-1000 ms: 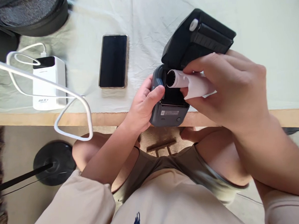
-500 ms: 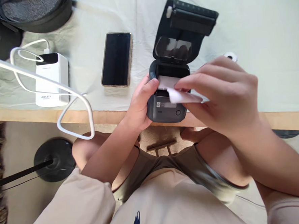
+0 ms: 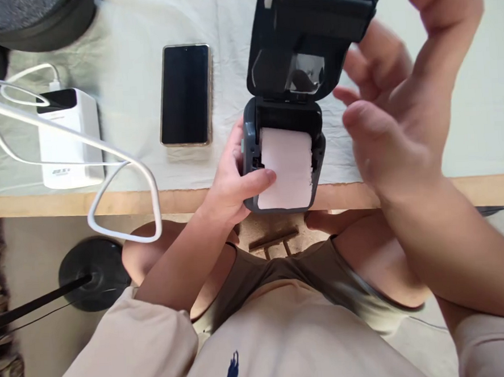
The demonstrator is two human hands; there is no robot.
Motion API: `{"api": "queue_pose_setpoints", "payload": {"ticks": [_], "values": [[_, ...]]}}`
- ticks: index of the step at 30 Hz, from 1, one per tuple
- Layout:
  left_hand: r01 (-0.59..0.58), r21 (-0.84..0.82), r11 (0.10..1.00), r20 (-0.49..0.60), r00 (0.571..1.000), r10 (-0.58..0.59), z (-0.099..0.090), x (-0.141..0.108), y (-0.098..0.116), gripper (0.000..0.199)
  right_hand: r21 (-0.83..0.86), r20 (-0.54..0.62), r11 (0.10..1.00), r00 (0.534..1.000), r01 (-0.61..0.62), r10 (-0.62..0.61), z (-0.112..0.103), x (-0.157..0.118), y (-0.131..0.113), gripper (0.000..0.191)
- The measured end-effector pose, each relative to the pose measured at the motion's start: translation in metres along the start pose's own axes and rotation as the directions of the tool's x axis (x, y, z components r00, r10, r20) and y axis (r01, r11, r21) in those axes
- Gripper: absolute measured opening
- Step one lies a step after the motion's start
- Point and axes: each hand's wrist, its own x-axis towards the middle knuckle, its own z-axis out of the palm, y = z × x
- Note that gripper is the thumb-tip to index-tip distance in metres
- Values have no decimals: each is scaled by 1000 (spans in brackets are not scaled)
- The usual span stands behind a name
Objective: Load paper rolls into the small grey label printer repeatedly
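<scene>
A small dark receipt printer (image 3: 320, 164) is held near the table's front edge, its lid (image 3: 294, 38) swung up and back. Inside lies a white paper roll (image 3: 286, 158), and the loose end of its paper drapes over the printer's front. My left hand (image 3: 236, 178) grips the printer from the left side, its thumb pressing on the paper. To the right of the printer, my right hand (image 3: 404, 99) is lifted with its fingers apart and holds nothing. Some of its fingertips are behind or close to the lid; whether they touch it I cannot tell.
A smartphone (image 3: 185, 95) with a dark screen lies left of the printer. Farther left stand a white power bank (image 3: 72, 140) and a looped white cable (image 3: 124, 153). A black bag-like object (image 3: 32, 23) sits at the top left. Below the table is a round black stand base (image 3: 94, 272).
My right hand has let go of the paper, risen and opened toward the lid. The paper now hangs over the printer's front, and my left thumb has come down on it.
</scene>
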Motion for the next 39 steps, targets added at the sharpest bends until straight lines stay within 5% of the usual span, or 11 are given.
{"api": "queue_pose_setpoints", "payload": {"ticks": [5, 7, 11, 15, 22, 27, 34, 39], "values": [[43, -3, 999, 29, 999, -43, -3, -2, 3, 66, 264, -67, 964, 997, -26, 45, 0, 4, 1, 46], [50, -38, 998, 50, 998, -48, -4, -2, 4, 65, 254, 27, 966, 999, -46, 41, 3, 1, -6, 36], [86, -65, 994, 66, 995, -81, -3, 0, 3, 51, 245, 247, 954, 963, -172, 110, 13, -11, -20, 52], [115, 0, 993, 28, 993, -115, -1, 0, 2, 43, 165, 284, 967, 948, -196, 143, 17, -18, -13, 58], [145, -57, 988, 63, 988, -141, -1, 4, -1, 50, 60, 280, 995, 958, -76, 56, 8, -15, 2, 51], [203, -168, 965, -31, 977, -211, 7, 8, -1, 46, -14, 233, 999, 971, -49, 51, -6, -11, -5, 44], [159, -151, 976, -100, 979, -175, 9, 8, 1, 33, -52, 370, 999, 929, 14, 6, -22, -4, -15, 58], [195, -166, 967, -149, 964, -220, 9, 11, 3, 31, -232, 189, 944, 963, 235, -193, -21, -4, -24, 51]]}}
